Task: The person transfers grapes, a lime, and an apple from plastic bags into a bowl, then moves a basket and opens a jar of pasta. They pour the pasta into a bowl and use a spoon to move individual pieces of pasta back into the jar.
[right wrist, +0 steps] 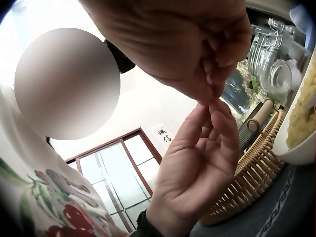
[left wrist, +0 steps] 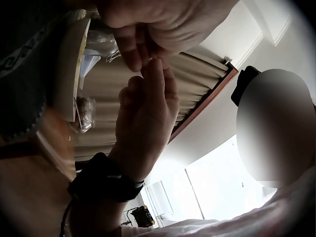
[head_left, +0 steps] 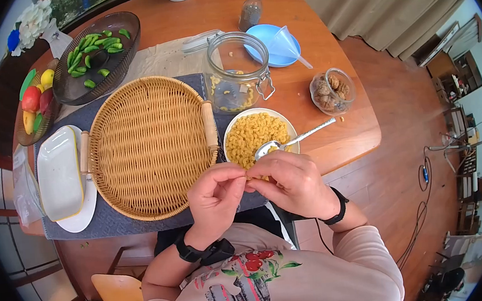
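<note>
My left hand (head_left: 216, 195) and right hand (head_left: 292, 180) meet at the fingertips over the near edge of a bowl of macaroni (head_left: 256, 132). Thumbs and forefingers pinch a tiny piece between them; the fingers mostly hide it, and I cannot tell its kind. In the right wrist view the left hand (right wrist: 197, 168) shows its palm, its fingertips against those of the right hand (right wrist: 197, 49). A metal spoon (head_left: 308, 135) rests across the bowl with its handle out to the right. Behind the bowl stands a glass clip-top jar (head_left: 238, 73) with some macaroni inside, its lid swung back.
Left of the bowl is a round wicker tray (head_left: 152, 147) with wooden handles. Farther left are a white dish (head_left: 60, 175) and an oval dish (head_left: 133, 31) of green peppers. A walnut jar (head_left: 332, 92), blue plate (head_left: 292, 60) with a funnel and a bottle (head_left: 251, 6) stand right.
</note>
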### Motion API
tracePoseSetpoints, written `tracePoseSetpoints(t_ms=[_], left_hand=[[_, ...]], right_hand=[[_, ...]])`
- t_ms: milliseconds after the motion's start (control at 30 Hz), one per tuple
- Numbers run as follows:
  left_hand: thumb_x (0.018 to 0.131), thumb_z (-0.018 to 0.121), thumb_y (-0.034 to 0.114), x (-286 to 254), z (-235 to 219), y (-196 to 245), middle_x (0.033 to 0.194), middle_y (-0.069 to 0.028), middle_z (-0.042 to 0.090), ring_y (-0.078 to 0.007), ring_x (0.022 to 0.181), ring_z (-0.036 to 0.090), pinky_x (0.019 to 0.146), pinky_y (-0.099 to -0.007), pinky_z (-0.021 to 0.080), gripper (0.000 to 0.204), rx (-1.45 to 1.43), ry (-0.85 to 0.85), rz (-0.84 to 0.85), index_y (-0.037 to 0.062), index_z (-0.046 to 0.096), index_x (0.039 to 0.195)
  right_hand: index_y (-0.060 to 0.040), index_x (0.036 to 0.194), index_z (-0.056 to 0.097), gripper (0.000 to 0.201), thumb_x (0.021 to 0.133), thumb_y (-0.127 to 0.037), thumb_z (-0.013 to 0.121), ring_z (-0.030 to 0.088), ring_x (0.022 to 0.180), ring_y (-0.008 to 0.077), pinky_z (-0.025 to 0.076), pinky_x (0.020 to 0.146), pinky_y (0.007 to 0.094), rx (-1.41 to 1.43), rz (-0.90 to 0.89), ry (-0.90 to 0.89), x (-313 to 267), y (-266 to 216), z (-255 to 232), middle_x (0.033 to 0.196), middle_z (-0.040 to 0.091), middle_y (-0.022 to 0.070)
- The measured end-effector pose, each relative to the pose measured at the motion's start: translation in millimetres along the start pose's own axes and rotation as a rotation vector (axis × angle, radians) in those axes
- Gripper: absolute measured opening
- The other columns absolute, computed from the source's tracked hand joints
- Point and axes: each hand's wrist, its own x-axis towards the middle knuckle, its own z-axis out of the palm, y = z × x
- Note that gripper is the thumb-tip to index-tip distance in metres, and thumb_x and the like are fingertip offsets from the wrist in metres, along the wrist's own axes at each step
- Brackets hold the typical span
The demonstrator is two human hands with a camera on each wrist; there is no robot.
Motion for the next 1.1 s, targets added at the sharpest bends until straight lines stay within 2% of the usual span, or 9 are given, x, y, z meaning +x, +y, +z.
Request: tracePoseSetpoints(t_ms=[167, 267, 333, 667, 700, 800, 867, 1000, 1100], left_hand=[[0.084, 0.05, -0.007, -1.0, -1.4, -2.0, 0.092, -0.0102, 0.055, -0.0136, 0.077, 0.059, 0.068, -0.0237, 0.051, 0.012, -0.179, -0.022, -0.141, -0.0034, 0.052, 0.095], [0.084, 0.051, -0.007, -0.5, 0.1, 1.1, 0.092, -0.0098, 0.055, -0.0131, 0.077, 0.059, 0.068, -0.0229, 0.05, 0.013, -0.177, -0.045, -0.121, -0.0032, 0.053, 0.096], [0.083, 0.052, -0.008, -0.6, 1.4, 2.3, 0.092, -0.0098, 0.056, -0.0129, 0.077, 0.059, 0.068, -0.0228, 0.05, 0.015, -0.096, -0.031, -0.067, -0.0035, 0.053, 0.098], [0.08, 0.055, -0.01, -3.7, 0.6, -1.0, 0.095, -0.0114, 0.057, -0.0135, 0.079, 0.06, 0.066, -0.0225, 0.051, 0.018, -0.081, -0.035, -0.087, -0.0038, 0.055, 0.097], [0.08, 0.055, -0.01, -1.9, 1.7, 0.6, 0.094, -0.0117, 0.058, -0.0134, 0.078, 0.06, 0.065, -0.0222, 0.051, 0.018, 0.001, -0.036, -0.018, -0.0033, 0.056, 0.096], [0.079, 0.057, -0.01, -0.2, 2.4, 2.8, 0.093, -0.012, 0.058, -0.0131, 0.077, 0.06, 0.063, -0.0217, 0.05, 0.018, 0.135, -0.038, 0.074, -0.0024, 0.058, 0.095], [0.078, 0.058, -0.009, -0.2, 2.3, 3.6, 0.092, -0.0121, 0.059, -0.0129, 0.077, 0.059, 0.062, -0.0215, 0.05, 0.018, 0.186, -0.04, 0.097, -0.0019, 0.059, 0.095], [0.078, 0.057, -0.011, -1.3, 3.1, 3.1, 0.092, -0.0121, 0.058, -0.0133, 0.077, 0.059, 0.063, -0.0215, 0.05, 0.02, 0.122, -0.034, 0.094, -0.0015, 0.059, 0.096], [0.077, 0.057, -0.012, -0.7, 5.0, 2.5, 0.091, -0.0118, 0.057, -0.0138, 0.077, 0.06, 0.064, -0.0217, 0.051, 0.021, 0.044, -0.014, 0.092, -0.0018, 0.059, 0.096]], right_hand=[[-0.0054, 0.081, 0.061, 0.017, 0.068, -0.006, 0.071, 0.055, 0.057, 0.0157, 0.042, 0.049, 0.0255, 0.245, 0.27, -0.02, -5.2, -1.1, -2.0, 0.07, 0.059, 0.0046], [-0.0054, 0.082, 0.063, 0.017, 0.068, -0.008, 0.073, 0.053, 0.056, 0.0119, 0.041, 0.048, 0.0227, 0.283, 0.232, -0.045, -5.9, 3.0, -4.0, 0.071, 0.06, 0.0035], [-0.0049, 0.082, 0.063, 0.017, 0.068, -0.007, 0.073, 0.053, 0.057, 0.0118, 0.041, 0.048, 0.0227, 0.294, 0.227, -0.04, -6.7, 4.3, -3.5, 0.072, 0.06, 0.0034], [-0.0038, 0.082, 0.064, 0.015, 0.07, -0.003, 0.072, 0.055, 0.066, 0.011, 0.043, 0.053, 0.0219, 0.483, 0.153, 0.066, -14.2, 14.1, 6.0, 0.076, 0.06, 0.0033], [-0.0038, 0.082, 0.064, 0.015, 0.07, -0.003, 0.072, 0.055, 0.066, 0.011, 0.043, 0.053, 0.0219, 0.484, 0.153, 0.065, -16.3, 15.3, 8.3, 0.076, 0.06, 0.0033], [-0.0034, 0.082, 0.064, 0.014, 0.071, -0.002, 0.071, 0.055, 0.069, 0.0099, 0.044, 0.057, 0.0205, 0.601, 0.24, 0.099, -22.3, 14.2, 15.1, 0.077, 0.059, 0.0027], [-0.0031, 0.084, 0.064, 0.013, 0.072, -0.002, 0.07, 0.055, 0.07, 0.0092, 0.044, 0.058, 0.0196, 0.823, 0.356, 0.134, -24.1, 12.1, 18.8, 0.08, 0.058, 0.003], [-0.003, 0.085, 0.064, 0.011, 0.075, -0.003, 0.068, 0.055, 0.07, 0.0093, 0.045, 0.058, 0.0199, 0.83, 0.375, 0.133, -28.1, 12.9, 21.0, 0.083, 0.058, 0.0039], [-0.0017, 0.087, 0.064, 0.01, 0.077, -0.001, 0.066, 0.058, 0.071, 0.01, 0.047, 0.059, 0.0207, 0.64, 0.291, 0.132, -28.1, 10.9, 20.8, 0.085, 0.059, 0.0056]])
